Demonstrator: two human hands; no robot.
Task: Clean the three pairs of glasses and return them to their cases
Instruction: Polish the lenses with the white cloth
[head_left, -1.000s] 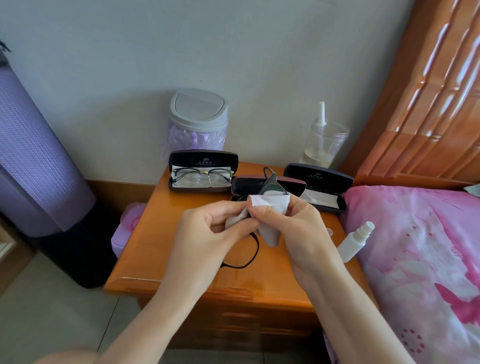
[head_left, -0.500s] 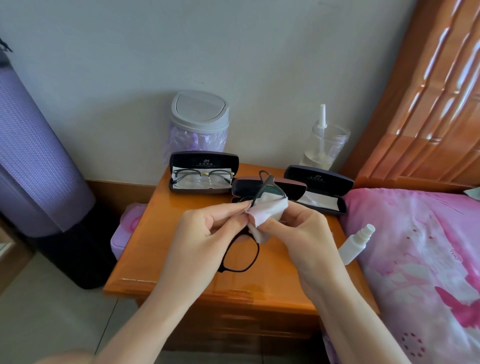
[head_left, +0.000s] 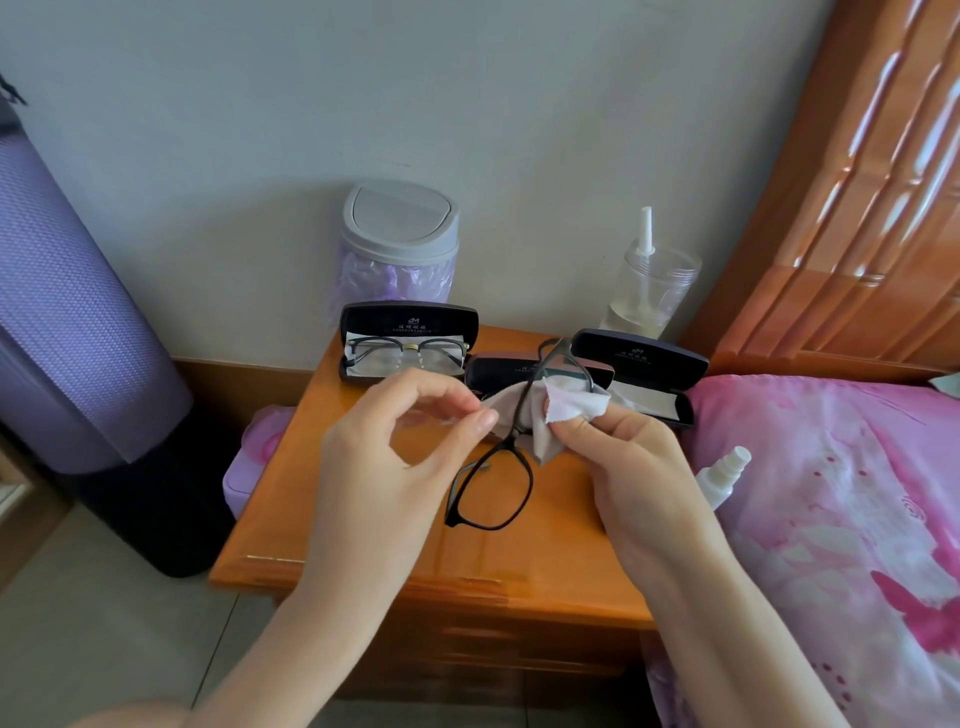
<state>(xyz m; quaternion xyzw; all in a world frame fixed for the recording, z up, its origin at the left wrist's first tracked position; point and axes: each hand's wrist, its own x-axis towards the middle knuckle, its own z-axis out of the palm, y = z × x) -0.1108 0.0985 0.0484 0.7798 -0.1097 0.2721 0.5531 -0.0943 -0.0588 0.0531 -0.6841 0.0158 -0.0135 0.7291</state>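
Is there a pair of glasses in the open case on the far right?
No, the right case is open and only a pale cloth lies inside it.

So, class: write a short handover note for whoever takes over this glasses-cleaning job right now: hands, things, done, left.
Left hand pinches a corner of the cleaning cloth.
Right hand holds the cloth round one lens of the black glasses, above the nightstand.
Done, it seems: metal-framed glasses lie in the open left case.
Left: finish wiping the black glasses and case them; middle case and right case stand open; a third pair is not in view.
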